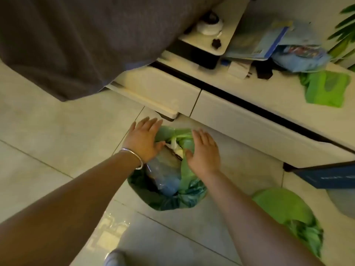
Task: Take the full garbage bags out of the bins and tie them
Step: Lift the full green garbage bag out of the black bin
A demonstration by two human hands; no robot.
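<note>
Over at the far left, hanging down from above: a grey fabric cover (76,41), reaching almost to the tiled floor (48,131).

Near the middle, reaching in from the lower left: the left hand (145,140), with a silver bracelet (132,157) sitting on its wrist. Fingers straight and spread wide, gripping nothing, hovering over the left edge of the garbage bag (192,191); whether touching it or not, cannot tell.

Directly below both hands, standing on the floor just in front of a cream low cabinet (240,116): the garbage bag, green, lining a bin whose own walls are not showing. Filling it to the top: a bluish plastic packet (165,175) and some white scraps, blurred.

A little more to the right, coming in from the lower right: the right hand (204,155), also open wide with fingers straight, palm facing down, lying over the right side of the bag opening and holding nothing.

Further right, on the floor and well apart from the first one: a second green bag (284,210), bright and crumpled.

Above it, lying on top of the cabinet: a green folded bag (326,89), blue papers (259,43), and a white round object (209,25) on a small cream tray. At the far right edge, showing partly: green plant leaves (345,22).
</note>
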